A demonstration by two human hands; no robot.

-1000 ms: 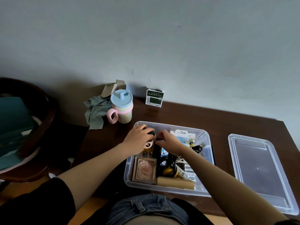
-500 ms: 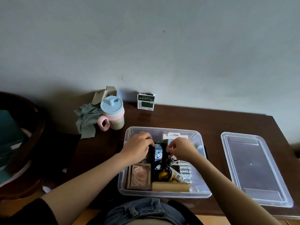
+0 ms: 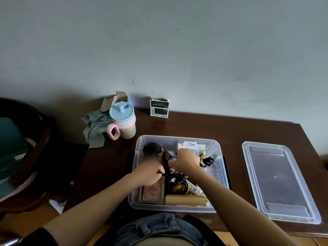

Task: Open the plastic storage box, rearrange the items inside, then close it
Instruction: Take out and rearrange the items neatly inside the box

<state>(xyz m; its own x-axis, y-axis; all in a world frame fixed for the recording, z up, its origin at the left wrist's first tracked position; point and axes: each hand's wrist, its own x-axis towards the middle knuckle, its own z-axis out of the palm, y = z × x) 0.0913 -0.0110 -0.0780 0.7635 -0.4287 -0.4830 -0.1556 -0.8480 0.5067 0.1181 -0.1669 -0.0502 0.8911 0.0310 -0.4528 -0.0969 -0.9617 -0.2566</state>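
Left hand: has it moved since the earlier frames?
Yes. The left hand has come back from the storage box's far wall toward the framed rose picture at its near edge.

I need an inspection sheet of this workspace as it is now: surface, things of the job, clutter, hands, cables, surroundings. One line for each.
Surface: dark wooden table, against the wall.
Job's things: clear storage box open and full of small items; its lid lies flat on the table to the right.
Clutter: lidded cup, green cloth, small carton, all behind the box.
Hands: left hand and right hand both inside the box, fingers curled on small dark items; which items exactly is unclear.
Cables: dark cord in the box.
Surroundings: grey wall, wooden chair at left.
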